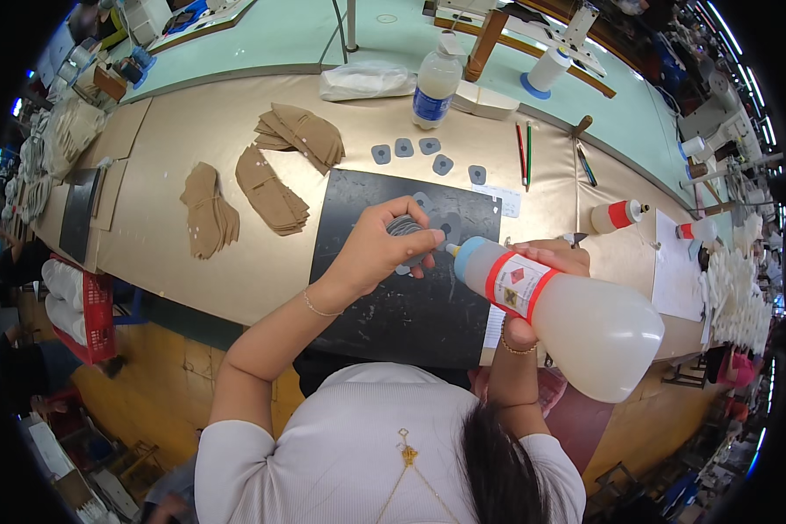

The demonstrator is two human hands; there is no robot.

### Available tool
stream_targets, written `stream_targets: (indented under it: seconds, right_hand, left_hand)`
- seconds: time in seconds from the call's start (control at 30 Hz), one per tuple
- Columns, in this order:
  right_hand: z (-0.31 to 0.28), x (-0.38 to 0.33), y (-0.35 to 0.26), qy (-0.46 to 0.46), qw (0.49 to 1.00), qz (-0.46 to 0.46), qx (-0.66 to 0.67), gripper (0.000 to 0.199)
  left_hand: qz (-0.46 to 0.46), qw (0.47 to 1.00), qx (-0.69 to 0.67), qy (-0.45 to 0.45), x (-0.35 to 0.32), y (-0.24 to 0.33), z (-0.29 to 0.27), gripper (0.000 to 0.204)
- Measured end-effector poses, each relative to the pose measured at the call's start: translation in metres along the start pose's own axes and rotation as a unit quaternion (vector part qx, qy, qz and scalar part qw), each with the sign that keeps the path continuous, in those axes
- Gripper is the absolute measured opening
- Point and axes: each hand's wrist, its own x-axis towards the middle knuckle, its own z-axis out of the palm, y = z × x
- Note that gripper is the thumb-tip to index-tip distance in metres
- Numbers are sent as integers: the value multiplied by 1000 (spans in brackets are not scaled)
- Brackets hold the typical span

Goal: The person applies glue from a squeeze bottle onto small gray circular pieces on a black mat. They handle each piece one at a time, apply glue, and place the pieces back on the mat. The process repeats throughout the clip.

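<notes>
My left hand [364, 262] is over a black board [371, 327], its fingers closed round a stack of thin grey pieces [402, 227]. In my right hand [557, 256] is a large translucent squeeze bottle [598, 330] with red bands, a label and a pale blue collar. The bottle lies tilted, and its narrow yellowish nozzle [452, 250] points left, close to my left fingertips. Whether the nozzle touches a piece I cannot tell. More grey pieces [448, 220] rest on the board, partly hidden by my left hand.
Beyond the board lie several grey rounded-square patches [443, 164] and two pencils [525, 157]. Brown cut pieces [272, 190] are stacked to the left. A capped bottle [437, 83] stands at the back. Smaller red-banded bottles [618, 216] and white paper [679, 271] are at right.
</notes>
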Motion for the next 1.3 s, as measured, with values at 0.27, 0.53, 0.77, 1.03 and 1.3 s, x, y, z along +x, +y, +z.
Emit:
stream_targets:
  seconds: [0.27, 0.53, 0.77, 1.03, 1.3]
  right_hand:
    - [-1, -14, 10, 55, 996, 63, 38, 79]
    - [-9, -13, 10, 155, 978, 134, 49, 82]
    - [-26, -12, 9, 114, 984, 139, -10, 83]
    - [-34, -8, 16, 165, 975, 151, -16, 84]
    - [-8, 6, 16, 145, 981, 121, 40, 81]
  left_hand:
    - [-13, 1000, -10, 10, 1, 0, -3, 15]
    - [-32, 990, 130, 34, 103, -26, -21, 17]
    - [-41, 962, 252, 93, 211, -44, -28, 15]
    - [-122, 988, -93, 16, 143, -18, -33, 21]
    - [-100, 995, -14, -26, 40, 1, -26, 26]
